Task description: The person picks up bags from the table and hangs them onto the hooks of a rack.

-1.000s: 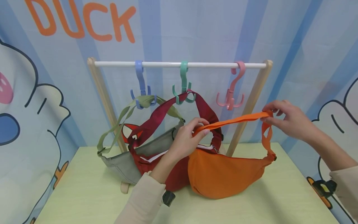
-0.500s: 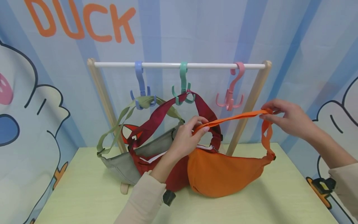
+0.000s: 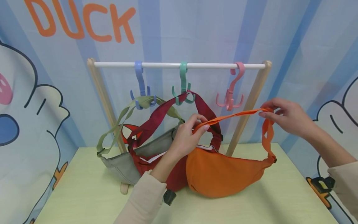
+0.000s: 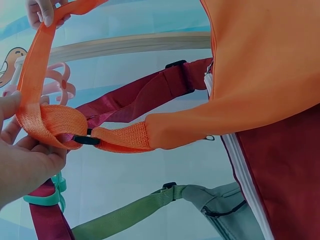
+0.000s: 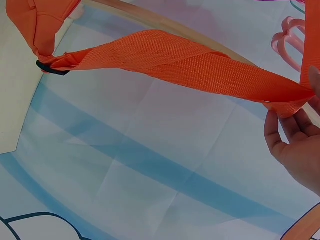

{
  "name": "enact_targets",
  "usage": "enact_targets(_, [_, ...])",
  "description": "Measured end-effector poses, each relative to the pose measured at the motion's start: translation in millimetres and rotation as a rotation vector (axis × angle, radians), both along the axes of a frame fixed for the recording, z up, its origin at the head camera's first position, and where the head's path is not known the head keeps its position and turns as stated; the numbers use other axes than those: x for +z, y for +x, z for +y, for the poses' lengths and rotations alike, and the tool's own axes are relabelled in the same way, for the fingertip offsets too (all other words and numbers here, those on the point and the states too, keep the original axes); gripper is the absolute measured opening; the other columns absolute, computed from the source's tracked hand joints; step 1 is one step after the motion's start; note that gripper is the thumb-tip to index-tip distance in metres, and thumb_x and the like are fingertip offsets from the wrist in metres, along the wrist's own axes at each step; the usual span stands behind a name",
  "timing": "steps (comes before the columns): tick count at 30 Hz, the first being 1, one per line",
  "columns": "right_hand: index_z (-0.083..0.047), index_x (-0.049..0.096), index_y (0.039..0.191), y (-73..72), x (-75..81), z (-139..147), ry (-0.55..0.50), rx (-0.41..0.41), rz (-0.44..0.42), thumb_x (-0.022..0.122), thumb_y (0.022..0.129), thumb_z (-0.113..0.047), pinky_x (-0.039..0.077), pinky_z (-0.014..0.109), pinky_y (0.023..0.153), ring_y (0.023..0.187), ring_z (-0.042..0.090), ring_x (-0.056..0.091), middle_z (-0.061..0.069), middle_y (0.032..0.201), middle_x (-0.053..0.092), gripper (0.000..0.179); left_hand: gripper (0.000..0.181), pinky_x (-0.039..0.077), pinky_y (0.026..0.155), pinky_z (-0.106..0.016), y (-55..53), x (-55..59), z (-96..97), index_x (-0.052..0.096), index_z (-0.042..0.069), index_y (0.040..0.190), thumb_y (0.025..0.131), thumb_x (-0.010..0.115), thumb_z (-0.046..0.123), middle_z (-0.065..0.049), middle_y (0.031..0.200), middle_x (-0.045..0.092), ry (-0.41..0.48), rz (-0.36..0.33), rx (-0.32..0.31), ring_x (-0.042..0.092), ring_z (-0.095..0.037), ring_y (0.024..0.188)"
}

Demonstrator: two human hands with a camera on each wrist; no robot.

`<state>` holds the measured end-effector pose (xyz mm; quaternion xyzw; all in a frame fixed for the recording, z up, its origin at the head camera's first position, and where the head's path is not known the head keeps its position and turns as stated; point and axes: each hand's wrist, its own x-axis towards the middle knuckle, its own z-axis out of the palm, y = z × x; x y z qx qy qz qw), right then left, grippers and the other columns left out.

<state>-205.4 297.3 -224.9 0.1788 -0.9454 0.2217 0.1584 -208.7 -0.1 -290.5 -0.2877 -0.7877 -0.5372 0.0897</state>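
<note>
An orange sling bag (image 3: 226,175) hangs low over the table, its body in front of the red bag. Near the bag's left end, my left hand (image 3: 188,137) pinches its orange strap (image 3: 235,115) between thumb and fingers. Farther right and higher, my right hand (image 3: 288,116) pinches the same strap, which runs nearly level between the hands and drops to a dark buckle (image 3: 274,160). In the left wrist view the strap loops round near a black buckle (image 4: 87,140). The pink hook (image 3: 230,96) hangs behind the strap with nothing on it.
A rack with a white bar (image 3: 162,65) and wooden legs (image 3: 249,105) stands behind. On its blue hook (image 3: 140,81) hangs a grey-green bag (image 3: 118,168); on the green hook (image 3: 183,77), a red bag (image 3: 176,179). Both sit left of the orange bag, over a pale table (image 3: 84,193).
My right hand has shifted very slightly left, and the strap between the hands has twisted a little. The orange bag's body has edged slightly left.
</note>
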Motion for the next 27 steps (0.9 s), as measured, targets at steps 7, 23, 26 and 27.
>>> enact_targets(7, [-0.001, 0.060, 0.105, 0.2, 0.4, -1.1, -0.001, -0.009, 0.004, 0.064, 0.085, -0.010, 0.043, 0.018, 0.064, 0.083, 0.026, 0.055, 0.008, 0.086, 0.060, 0.022, 0.019, 0.032, 0.046, -0.023, 0.3, 0.2, 0.7, 0.051, 0.010, 0.110, 0.093, 0.054, 0.018, -0.006, 0.093, 0.061, 0.010, 0.001, 0.004, 0.039, -0.017, 0.052])
enact_targets(23, [-0.002, 0.061, 0.105, -1.6, 3.0, -4.1, -0.035, -0.029, 0.024, 0.064, 0.086, -0.014, 0.043, 0.019, 0.061, 0.081, 0.027, 0.055, 0.011, 0.088, 0.062, 0.023, 0.020, 0.035, 0.050, -0.024, -0.1, 6.2, 2.9, 0.049, 0.009, 0.109, 0.092, 0.055, 0.017, -0.007, 0.092, 0.062, 0.024, 0.024, 0.017, 0.047, -0.019, 0.061])
enact_targets(26, [-0.002, 0.061, 0.105, -2.3, 3.6, -4.4, -0.037, -0.039, 0.033, 0.064, 0.086, -0.015, 0.043, 0.020, 0.059, 0.080, 0.027, 0.055, 0.011, 0.087, 0.062, 0.023, 0.019, 0.037, 0.052, -0.024, 0.1, 7.7, 3.6, 0.050, 0.009, 0.109, 0.092, 0.055, 0.016, -0.006, 0.092, 0.062, 0.028, 0.030, 0.020, 0.047, -0.019, 0.063])
enact_targets(27, [-0.002, 0.061, 0.104, -2.5, 3.7, -4.5, -0.036, -0.041, 0.038, 0.064, 0.086, -0.015, 0.043, 0.020, 0.059, 0.080, 0.027, 0.055, 0.011, 0.086, 0.062, 0.023, 0.019, 0.037, 0.053, -0.024, 0.1, 8.2, 3.8, 0.050, 0.009, 0.109, 0.092, 0.055, 0.016, -0.006, 0.092, 0.062, 0.030, 0.031, 0.021, 0.047, -0.019, 0.064])
